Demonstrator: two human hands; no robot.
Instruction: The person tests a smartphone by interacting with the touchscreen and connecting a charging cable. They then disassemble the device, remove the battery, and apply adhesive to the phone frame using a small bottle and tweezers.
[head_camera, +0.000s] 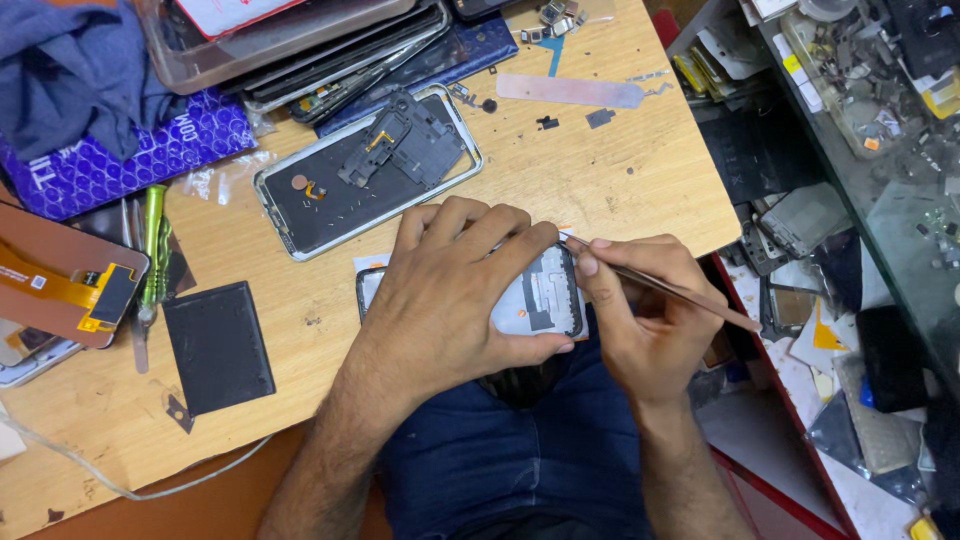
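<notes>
Left hand (455, 290) is clamped over the open phone (540, 295) at the near edge of the tabletop (620, 180), so we've got it pinned flat, long axis running left-right. Our right hand (645, 320) sits just right of it, pinching thin tweezers (665, 285) whose tip points left, touching the phone's far right corner. Right hand's nearer that end. Another stripped phone frame (365, 170) lies further back.

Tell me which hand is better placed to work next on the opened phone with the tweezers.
Right, probably. The right hand holds the tweezers, whose tip is at the top edge of the opened phone. The left hand lies spread over the phone, holding it on the wooden table.
</notes>
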